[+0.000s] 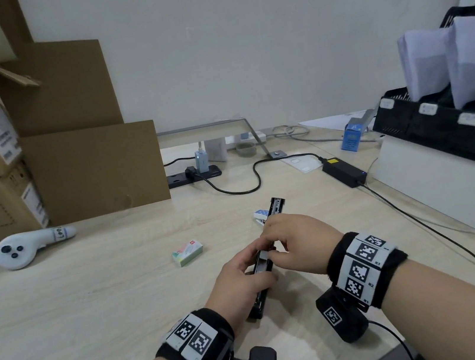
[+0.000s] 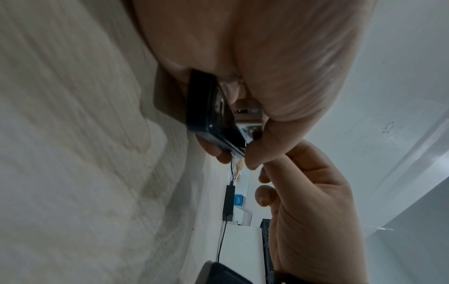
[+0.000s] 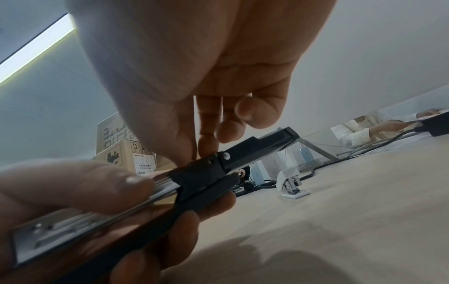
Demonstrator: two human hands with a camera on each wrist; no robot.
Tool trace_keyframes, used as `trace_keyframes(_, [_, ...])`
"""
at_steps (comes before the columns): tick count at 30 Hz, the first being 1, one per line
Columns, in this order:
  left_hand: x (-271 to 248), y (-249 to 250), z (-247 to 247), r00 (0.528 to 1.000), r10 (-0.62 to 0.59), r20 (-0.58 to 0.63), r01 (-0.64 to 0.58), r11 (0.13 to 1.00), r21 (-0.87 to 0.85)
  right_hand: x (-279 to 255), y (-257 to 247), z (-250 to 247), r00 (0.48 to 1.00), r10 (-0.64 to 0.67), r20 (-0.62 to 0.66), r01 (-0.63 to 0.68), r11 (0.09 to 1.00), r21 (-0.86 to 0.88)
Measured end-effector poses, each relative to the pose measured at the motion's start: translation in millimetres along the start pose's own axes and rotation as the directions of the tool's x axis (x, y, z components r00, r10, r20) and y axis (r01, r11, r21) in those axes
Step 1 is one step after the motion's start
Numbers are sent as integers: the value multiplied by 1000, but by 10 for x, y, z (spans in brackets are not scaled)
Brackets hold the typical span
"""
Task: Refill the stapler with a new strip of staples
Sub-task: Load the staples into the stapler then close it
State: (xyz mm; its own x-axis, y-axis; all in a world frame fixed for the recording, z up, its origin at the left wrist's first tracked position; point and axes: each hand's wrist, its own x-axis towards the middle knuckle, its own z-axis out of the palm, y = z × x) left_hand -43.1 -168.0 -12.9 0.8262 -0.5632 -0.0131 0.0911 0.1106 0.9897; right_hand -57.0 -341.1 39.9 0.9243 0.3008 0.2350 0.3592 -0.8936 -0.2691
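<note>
Stapler [image 1: 262,264] open, gripped by L hand [image 1: 240,285]; R hand [image 1: 299,241] fingertips at hinge.

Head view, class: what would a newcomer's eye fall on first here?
First, the black stapler opened out long at the middle of the desk, gripped by the left hand while the right hand works its top. Next, the small staple box lying just left of them, and the white controller at the far left.

Both forearms reach in from the near edge, wrists banded. The left hand [image 1: 240,275] curls its grip round the black stapler [image 1: 263,264], thumb on top. The right hand [image 1: 297,242] arches above from the right, fingertips [image 3: 206,148] pinched down onto it.
</note>
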Motion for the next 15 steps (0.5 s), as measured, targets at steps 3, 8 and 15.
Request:
trace_keyframes(3, [-1,-3,4,1000,-4,-5,4,1000,3,-4,-3,8,1000,12,5,-12,1000,0])
trace_keyframes(8, [3,-11,-4,1000,-6,1,6,1000,1,-16,-14,7,1000,29,2,-29,1000,11])
trace_keyframes(15, [14,-24,-6,1000,-15,2,15,1000,-12,-45,21,17,998,48,-46,-45,997,64])
